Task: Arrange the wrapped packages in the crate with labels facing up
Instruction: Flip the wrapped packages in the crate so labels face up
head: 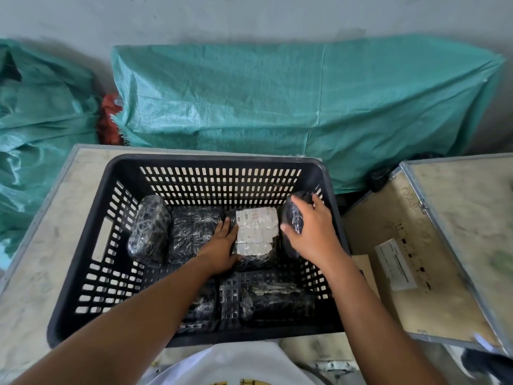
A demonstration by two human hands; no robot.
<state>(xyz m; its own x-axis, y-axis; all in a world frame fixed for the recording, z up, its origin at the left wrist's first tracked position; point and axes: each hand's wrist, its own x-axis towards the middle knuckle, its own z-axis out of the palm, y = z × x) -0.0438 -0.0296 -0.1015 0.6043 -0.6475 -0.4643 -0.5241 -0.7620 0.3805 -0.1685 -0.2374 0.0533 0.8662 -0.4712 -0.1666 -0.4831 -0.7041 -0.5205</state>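
A black slotted crate (222, 162) sits on a pale wooden box and holds several black plastic-wrapped packages. In the back row, one package (256, 232) lies flat with its white label up; my left hand (220, 247) rests on its left edge, fingers flat. My right hand (312, 232) grips a package (294, 215) standing on edge against the crate's right wall. At the back left lie a tilted package (150, 229) and a flat one (191, 232), with no label showing on either. Two more packages (277, 301) lie near the front; my left forearm partly hides one.
Green woven sacks (291, 107) lean against the wall behind the crate and to the left. An open wooden box (402, 259) with a paper label stands to the right. The pale box top (41, 259) extends left of the crate.
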